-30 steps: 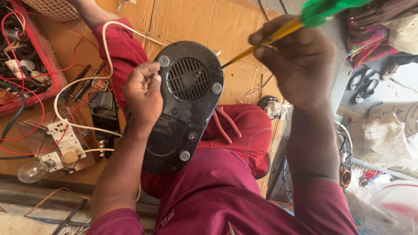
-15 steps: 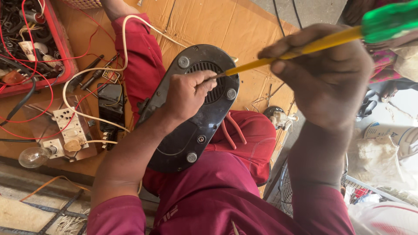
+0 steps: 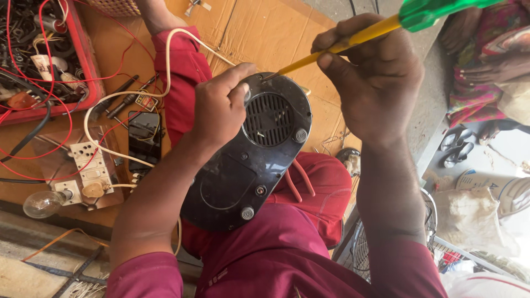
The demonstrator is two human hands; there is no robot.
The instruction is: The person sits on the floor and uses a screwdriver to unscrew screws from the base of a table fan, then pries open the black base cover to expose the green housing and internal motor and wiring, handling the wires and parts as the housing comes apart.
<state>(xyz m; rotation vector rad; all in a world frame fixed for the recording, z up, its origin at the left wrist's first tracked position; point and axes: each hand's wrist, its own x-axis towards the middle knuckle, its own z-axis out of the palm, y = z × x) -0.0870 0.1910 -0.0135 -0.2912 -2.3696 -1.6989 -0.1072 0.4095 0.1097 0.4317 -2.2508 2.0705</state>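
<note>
I see the black appliance base [image 3: 248,160] lying upside down across my lap, its long axis running from my knees at upper right down toward my waist at lower left, with the round vent grille [image 3: 269,119] at the far end. My left hand [image 3: 218,107] is curled over the far left rim of the base, fingers wrapped and thumb pressed near a corner foot, so it is closed on the housing and touching it. My right hand [image 3: 375,83] sits up and to the right of the base, apart from it, closed tight round the yellow shaft of a screwdriver [image 3: 353,38] with a green handle. The shaft slants down and left from that hand, and its tip meets the top rim of the base just beside my left thumb, above the grille. So the left hand is the nearer one; the right reaches the base only through the tool. A white cord [image 3: 165,72] loops away to the left toward a switchboard [image 3: 88,165] on the cardboard-covered floor.
</note>
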